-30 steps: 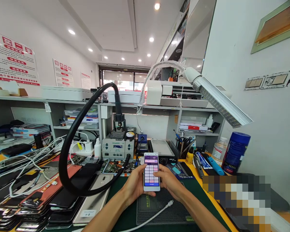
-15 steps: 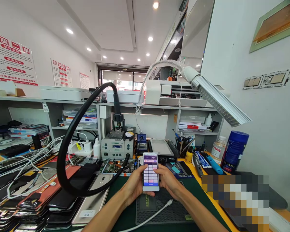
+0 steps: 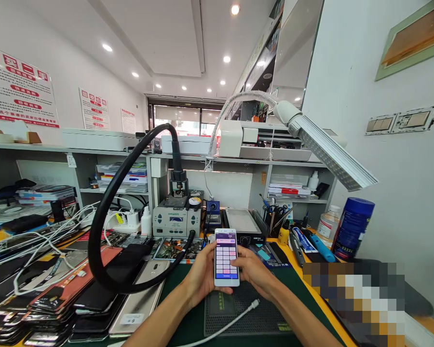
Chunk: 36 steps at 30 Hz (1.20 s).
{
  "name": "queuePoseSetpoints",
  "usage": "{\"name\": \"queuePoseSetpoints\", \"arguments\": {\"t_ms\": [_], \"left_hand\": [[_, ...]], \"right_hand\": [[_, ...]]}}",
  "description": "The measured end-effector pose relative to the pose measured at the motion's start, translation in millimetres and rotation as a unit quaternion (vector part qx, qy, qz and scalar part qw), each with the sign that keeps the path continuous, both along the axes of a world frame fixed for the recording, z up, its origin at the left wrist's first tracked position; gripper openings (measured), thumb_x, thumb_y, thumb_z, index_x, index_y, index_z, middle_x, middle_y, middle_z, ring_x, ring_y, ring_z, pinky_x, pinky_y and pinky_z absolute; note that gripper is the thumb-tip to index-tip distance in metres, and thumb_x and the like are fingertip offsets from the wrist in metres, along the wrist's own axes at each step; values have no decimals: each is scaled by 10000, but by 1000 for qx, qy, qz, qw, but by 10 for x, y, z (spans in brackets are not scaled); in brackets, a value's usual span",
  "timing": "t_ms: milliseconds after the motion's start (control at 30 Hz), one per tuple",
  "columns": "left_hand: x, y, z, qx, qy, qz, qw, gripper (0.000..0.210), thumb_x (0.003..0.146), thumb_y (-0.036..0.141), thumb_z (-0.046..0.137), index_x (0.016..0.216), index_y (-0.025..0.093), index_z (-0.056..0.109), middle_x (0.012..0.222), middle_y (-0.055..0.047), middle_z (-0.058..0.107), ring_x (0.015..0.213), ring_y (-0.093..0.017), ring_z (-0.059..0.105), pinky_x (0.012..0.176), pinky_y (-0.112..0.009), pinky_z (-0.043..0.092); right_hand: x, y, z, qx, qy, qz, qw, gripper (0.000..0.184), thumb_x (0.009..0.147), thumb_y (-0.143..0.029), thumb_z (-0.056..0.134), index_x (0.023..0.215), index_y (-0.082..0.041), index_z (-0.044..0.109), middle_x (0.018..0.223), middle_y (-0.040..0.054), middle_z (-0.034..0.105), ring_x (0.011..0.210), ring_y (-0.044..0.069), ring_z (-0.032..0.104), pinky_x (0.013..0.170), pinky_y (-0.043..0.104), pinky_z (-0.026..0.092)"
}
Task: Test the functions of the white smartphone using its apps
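Upright between my hands is a white smartphone (image 3: 226, 258), its lit screen showing a grid of pale and pink boxes. My left hand (image 3: 201, 270) wraps the phone's left edge, with fingers underneath at the bottom. On the other side, my right hand (image 3: 253, 270) grips the right edge, and its thumb rests over the screen's right part. Below the phone lies a dark textured work mat (image 3: 249, 318). A white cable (image 3: 231, 325) with a bare plug end crosses that mat.
To the left, stacks of phones and phone parts (image 3: 54, 294) lie under tangled white cables. A hot air station (image 3: 177, 219) with a looping black hose (image 3: 94, 231) stands behind. A lamp (image 3: 332, 149) hangs over the right. Bottles, tools and a blue canister (image 3: 353, 226) line the right side.
My left thumb has drawn back from the screen to the phone's edge. My right thumb has moved slightly down over the screen. The phone stays in both hands.
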<state>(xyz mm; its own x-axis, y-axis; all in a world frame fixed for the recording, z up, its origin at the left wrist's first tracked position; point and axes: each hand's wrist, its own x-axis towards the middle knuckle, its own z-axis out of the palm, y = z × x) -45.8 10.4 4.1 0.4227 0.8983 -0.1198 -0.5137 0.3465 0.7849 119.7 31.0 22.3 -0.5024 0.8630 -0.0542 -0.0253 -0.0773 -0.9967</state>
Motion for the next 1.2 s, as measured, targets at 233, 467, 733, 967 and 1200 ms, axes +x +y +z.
{"name": "queuePoseSetpoints", "arguments": {"t_ms": [233, 467, 733, 967, 1200], "left_hand": [[-3, 9, 0, -4, -9, -3, 1000, 595, 844, 627, 535, 1168, 135, 618, 892, -114, 653, 765, -266, 667, 545, -398, 584], [5, 5, 33, -10, -8, 0, 1000, 585, 843, 644, 517, 1080, 126, 647, 801, -82, 613, 700, -228, 640, 534, -389, 583], [-1, -16, 20, -11, -6, 0, 1000, 594, 844, 636, 522, 1145, 135, 624, 833, -92, 635, 732, -250, 655, 543, -396, 583], [-10, 7, -10, -7, -2, -1, 1000, 627, 840, 642, 528, 1191, 128, 607, 965, -141, 673, 805, -294, 677, 553, -408, 584], [-11, 15, -30, 2, -10, -14, 1000, 632, 848, 644, 513, 1213, 135, 598, 1046, -161, 677, 851, -316, 689, 555, -400, 587]], "right_hand": [[17, -4, 41, -7, 14, 11, 1000, 448, 708, -200, 562, 1148, -208, 647, 1068, 85, 704, 936, 240, 638, 753, 362, 503], [19, 8, 35, -19, 16, 0, 1000, 494, 670, -163, 518, 1145, -197, 649, 991, 73, 709, 881, 229, 628, 737, 357, 489], [1, 28, -19, 16, -15, -3, 1000, 392, 765, -237, 570, 1150, -196, 631, 1088, 88, 698, 978, 267, 646, 764, 396, 520], [34, 19, 23, 20, -21, 26, 999, 449, 766, -205, 552, 1213, -199, 599, 1158, 95, 681, 1038, 274, 641, 801, 396, 527], [55, 40, -15, 40, -36, 37, 998, 561, 665, -96, 554, 1214, -208, 582, 1124, 81, 687, 997, 272, 648, 767, 374, 522]]}}
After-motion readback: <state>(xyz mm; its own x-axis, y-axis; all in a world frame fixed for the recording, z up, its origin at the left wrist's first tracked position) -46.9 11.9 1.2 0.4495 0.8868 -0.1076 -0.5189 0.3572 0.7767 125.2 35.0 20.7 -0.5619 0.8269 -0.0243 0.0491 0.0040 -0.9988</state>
